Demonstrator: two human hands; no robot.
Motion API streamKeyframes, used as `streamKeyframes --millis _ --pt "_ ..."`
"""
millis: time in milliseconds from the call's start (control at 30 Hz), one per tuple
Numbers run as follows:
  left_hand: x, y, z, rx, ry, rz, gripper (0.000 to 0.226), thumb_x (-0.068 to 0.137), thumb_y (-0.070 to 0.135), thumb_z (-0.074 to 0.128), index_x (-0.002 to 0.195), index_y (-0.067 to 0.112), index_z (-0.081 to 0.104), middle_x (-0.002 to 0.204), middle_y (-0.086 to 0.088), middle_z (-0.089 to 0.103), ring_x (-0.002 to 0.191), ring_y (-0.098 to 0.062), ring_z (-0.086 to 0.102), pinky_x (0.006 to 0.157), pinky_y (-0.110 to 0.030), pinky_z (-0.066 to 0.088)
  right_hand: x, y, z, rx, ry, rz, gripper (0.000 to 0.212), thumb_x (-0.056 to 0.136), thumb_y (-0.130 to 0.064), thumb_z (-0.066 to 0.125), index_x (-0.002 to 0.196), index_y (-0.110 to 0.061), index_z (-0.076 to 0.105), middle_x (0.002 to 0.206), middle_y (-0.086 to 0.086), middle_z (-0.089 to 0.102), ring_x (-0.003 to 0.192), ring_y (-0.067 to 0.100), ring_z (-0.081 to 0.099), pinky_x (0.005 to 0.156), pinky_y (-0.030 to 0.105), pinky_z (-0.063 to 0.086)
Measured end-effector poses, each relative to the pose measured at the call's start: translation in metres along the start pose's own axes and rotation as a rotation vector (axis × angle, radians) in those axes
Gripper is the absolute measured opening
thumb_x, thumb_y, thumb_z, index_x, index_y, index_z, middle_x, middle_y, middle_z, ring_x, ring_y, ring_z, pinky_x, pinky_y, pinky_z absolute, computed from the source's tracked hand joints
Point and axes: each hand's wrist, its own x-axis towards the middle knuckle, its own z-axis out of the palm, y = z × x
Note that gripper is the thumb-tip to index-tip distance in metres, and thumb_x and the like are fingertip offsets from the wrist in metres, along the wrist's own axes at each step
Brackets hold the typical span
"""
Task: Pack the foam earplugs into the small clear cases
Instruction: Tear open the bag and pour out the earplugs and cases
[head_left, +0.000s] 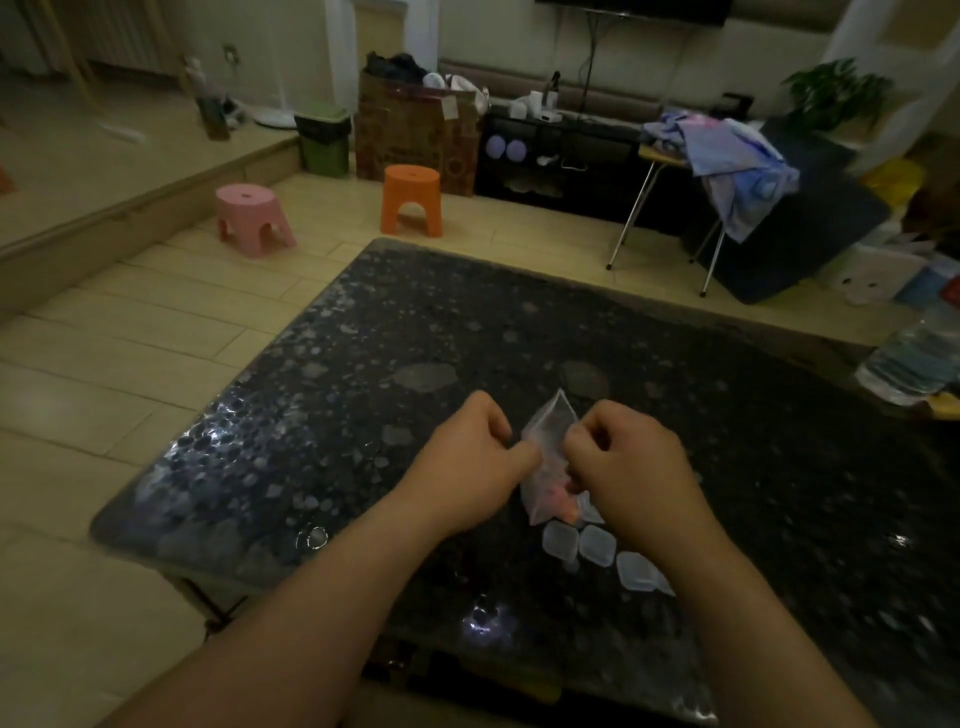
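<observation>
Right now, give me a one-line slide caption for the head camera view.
Both hands, left hand and right hand, grip a clear plastic bag of foam earplugs above small clear cases on a dark speckled table.

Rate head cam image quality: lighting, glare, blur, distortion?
Head view: dim room light; specular glare spots on the glossy dark table; wide-angle bending toward the edges; water bottle smeared at right; both hands and the clear bag soft but readable.

Floor: pale tile floor (171, 332) lying dim
Table: dark speckled table (467, 322) gleaming
Stools: pink stool (253, 220) and orange stool (411, 200) standing apart
Corner: houseplant (831, 93) sitting far right
</observation>
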Motion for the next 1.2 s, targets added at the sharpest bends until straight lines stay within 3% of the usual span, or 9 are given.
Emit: streamKeyframes --millis 100,300,433,533,667,800,933,1033,1200 --pt "-0.002 0.002 0.004 0.031 -0.085 -0.02 0.02 0.096 0.041 0.073 0.097 0.027 0.059 0.091 -0.001 0.073 0.08 -0.016 0.071 0.063 -0.033 0.051 -0.003 -0.007 0.001 0.045 -0.002 -0.035 0.017 0.104 -0.025 0.064 0.088 -0.021 0.066 0.079 0.001 0.072 0.069 0.006 0.072 0.054 0.024 0.06" --pt "-0.002 -0.001 0.01 0.023 0.0 0.079 0.017 0.104 0.032 0.064 0.091 0.022 0.059 0.082 0.0 0.07 0.065 -0.007 0.062 0.054 -0.025 0.047 -0.005 -0.012 0.009 0.158 -0.123 0.079 0.026 0.103 -0.046 0.066 0.097 -0.021 0.066 0.082 0.001 0.077 0.067 0.009 0.075 0.07 0.042 0.067" --pt "-0.002 -0.002 0.01 0.001 0.059 0.085 0.012 0.101 0.024 0.066 0.092 0.022 0.059 0.079 0.002 0.069 0.058 0.002 0.064 0.048 -0.018 0.05 -0.003 -0.008 0.013 0.148 -0.11 0.14 0.017 0.105 -0.035 0.065 0.096 -0.02 0.066 0.083 0.004 0.076 0.073 0.017 0.076 0.071 0.045 0.068" --pt "0.003 -0.009 0.003 0.141 0.161 0.094 0.014 0.095 0.024 0.066 0.088 0.024 0.054 0.076 0.0 0.069 0.069 -0.017 0.069 0.062 -0.043 0.058 -0.002 -0.004 0.004 -0.018 0.051 0.085 0.012 0.102 -0.025 0.065 0.091 -0.024 0.063 0.081 0.0 0.07 0.072 0.017 0.071 0.07 0.044 0.065" --pt "0.006 -0.014 -0.005 0.315 0.167 0.096 0.015 0.092 0.029 0.062 0.103 0.029 0.052 0.092 0.0 0.07 0.084 -0.025 0.067 0.074 -0.042 0.055 -0.002 -0.003 -0.003 -0.102 0.118 0.008 0.014 0.099 -0.022 0.068 0.09 -0.029 0.06 0.081 -0.003 0.067 0.073 0.015 0.067 0.07 0.043 0.061" --pt "0.013 -0.02 -0.002 -0.036 0.016 -0.003 0.038 0.092 0.023 0.053 0.126 0.033 0.066 0.108 0.004 0.077 0.094 -0.019 0.075 0.085 -0.042 0.062 -0.002 -0.009 -0.005 0.071 -0.018 -0.029 0.008 0.104 -0.035 0.068 0.096 -0.033 0.066 0.084 -0.005 0.072 0.072 0.01 0.071 0.063 0.03 0.06" --pt "0.027 -0.042 -0.001 -0.33 0.101 -0.153 0.039 0.087 0.019 0.047 0.114 0.027 0.074 0.11 -0.005 0.08 0.094 -0.027 0.078 0.09 -0.048 0.065 0.006 0.003 -0.005 0.272 0.009 0.164 0.024 0.111 -0.041 0.055 0.1 -0.025 0.069 0.091 0.0 0.074 0.077 0.014 0.072 0.066 0.032 0.058" --pt "0.026 -0.052 -0.01 -0.001 0.314 -0.103 0.009 0.093 0.026 0.064 0.102 0.024 0.062 0.105 -0.003 0.067 0.089 -0.023 0.068 0.079 -0.04 0.057 0.013 0.026 0.006 0.021 0.02 0.249 0.017 0.111 -0.034 0.055 0.102 -0.027 0.068 0.095 0.0 0.072 0.085 0.017 0.071 0.08 0.045 0.064" --pt "0.014 -0.049 -0.019 0.115 0.473 0.034 0.035 0.105 0.037 0.059 0.078 0.016 0.064 0.079 -0.001 0.066 0.074 -0.021 0.062 0.058 -0.032 0.039 0.027 0.042 0.024 -0.094 -0.139 0.315 0.025 0.107 -0.025 0.056 0.092 -0.019 0.076 0.089 0.005 0.074 0.083 0.021 0.071 0.083 0.044 0.063"
